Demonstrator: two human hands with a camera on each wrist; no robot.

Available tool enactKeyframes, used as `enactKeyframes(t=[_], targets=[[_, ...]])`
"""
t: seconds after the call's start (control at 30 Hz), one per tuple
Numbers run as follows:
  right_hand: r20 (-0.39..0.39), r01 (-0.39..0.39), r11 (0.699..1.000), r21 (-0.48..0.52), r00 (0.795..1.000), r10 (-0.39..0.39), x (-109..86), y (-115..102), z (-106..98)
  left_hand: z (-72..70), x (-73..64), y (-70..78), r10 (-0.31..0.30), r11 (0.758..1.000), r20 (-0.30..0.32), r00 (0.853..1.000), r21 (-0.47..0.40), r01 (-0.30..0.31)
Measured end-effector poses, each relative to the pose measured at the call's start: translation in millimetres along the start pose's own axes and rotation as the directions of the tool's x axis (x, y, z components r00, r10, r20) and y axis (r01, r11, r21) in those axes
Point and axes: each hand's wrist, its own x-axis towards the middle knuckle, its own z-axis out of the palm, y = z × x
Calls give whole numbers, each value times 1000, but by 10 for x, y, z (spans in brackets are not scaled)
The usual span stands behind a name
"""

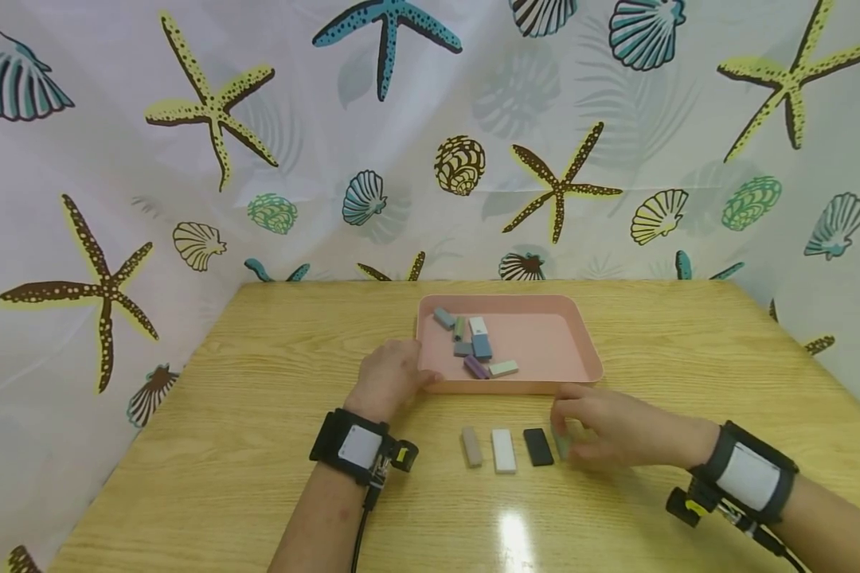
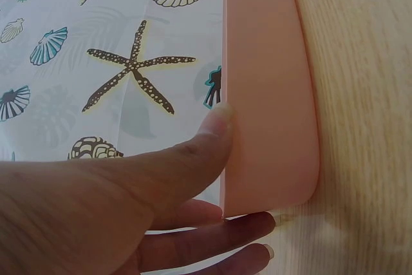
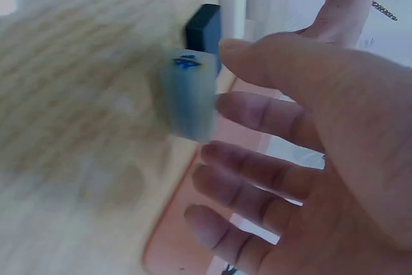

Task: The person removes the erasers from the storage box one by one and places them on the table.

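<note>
My left hand point(image 1: 390, 374) grips the front left corner of a pink tray point(image 1: 530, 387). In the left wrist view the thumb presses on the tray's rim and the other fingers lie around its corner. My right hand point(image 1: 602, 426) is at a pale green eraser point(image 1: 561, 442), the rightmost of a row on the table. The right wrist view shows its fingers spread loosely, with thumb and index fingertips right beside that eraser, which is blurred. To its left lie a black eraser point(image 1: 538, 447), a white eraser point(image 1: 504, 451) and a beige eraser point(image 1: 471, 446).
Inside the tray's left half lie several more small blocks, among them a purple one point(image 1: 476, 367), a blue one point(image 1: 482, 347) and a whitish one point(image 1: 503, 368). The wooden table point(image 1: 258, 454) ends at a cloth backdrop point(image 1: 315, 143) printed with shells and starfish.
</note>
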Motion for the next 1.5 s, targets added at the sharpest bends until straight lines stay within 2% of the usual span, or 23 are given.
enactKeyframes(t=[0.1, 0.23, 0.33, 0.43, 0.57, 0.67, 0.83, 1.1, 1.27, 1.5], targets=[[-15, 42, 998, -42, 999, -42, 63, -28, -70, 3, 2, -12, 0, 1000, 2, 1000, -6, 0], [-92, 74, 991, -109, 992, -85, 205, -45, -182, 8, 6, -28, 1, 1000, 3, 1000, -7, -1], [-160, 89, 986, -144, 981, -112, 343, -30, -248, 9, 12, -29, -3, 1000, 4, 1000, -7, 3], [-232, 113, 979, -170, 961, -151, 478, 2, -276, 9, 14, -22, -12, 1000, 14, 1000, -14, 12], [-293, 114, 975, -191, 941, -168, 641, 45, -254, 15, 10, -6, -10, 1000, 18, 1000, -10, 10], [-312, 90, 974, -207, 938, -153, 757, 73, -225, 22, 7, 2, -11, 1000, 18, 1000, -6, 11], [-324, 33, 979, -201, 941, -98, 922, 122, -190, 18, 5, -2, -18, 1000, 26, 1000, -11, 19], [-273, -67, 987, -143, 962, 26, 1143, 177, -164, -8, 20, -21, -12, 1000, 20, 1000, -14, 12], [-235, -100, 979, -177, 970, 57, 1259, 232, -108, -15, 19, -17, -23, 1000, 32, 999, -9, 24], [-197, -120, 982, -145, 976, 91, 1367, 280, -71, -15, 17, -11, -27, 999, 41, 999, -17, 27]])
